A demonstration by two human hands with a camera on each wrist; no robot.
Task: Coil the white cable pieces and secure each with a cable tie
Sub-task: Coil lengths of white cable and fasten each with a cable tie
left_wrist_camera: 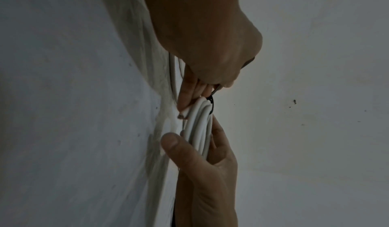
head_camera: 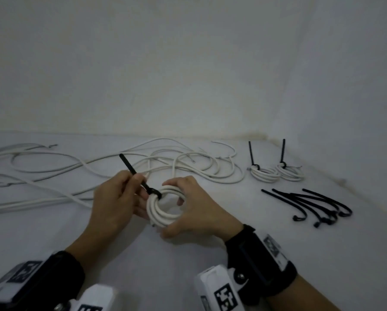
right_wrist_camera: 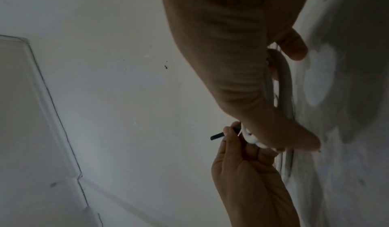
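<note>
A small coil of white cable (head_camera: 158, 212) sits just above the white table, held between both hands. My right hand (head_camera: 188, 209) grips its right side, thumb at the near edge and fingers over the far edge. A black cable tie (head_camera: 131, 172) is looped round the coil's upper left, its long tail sticking up and to the left. My left hand (head_camera: 129, 187) pinches that tail close to the loop. The left wrist view shows the coil (left_wrist_camera: 200, 127) edge-on with the tie's loop (left_wrist_camera: 210, 105) round it. The tail end (right_wrist_camera: 216, 137) pokes out of the left hand's fingers in the right wrist view.
Loose white cables (head_camera: 188, 167) sprawl across the back and left of the table. Two tied coils (head_camera: 264, 173) (head_camera: 290, 172) with upright tie tails stand at the back right. Several spare black cable ties (head_camera: 311, 205) lie to the right. A wall rises behind the table.
</note>
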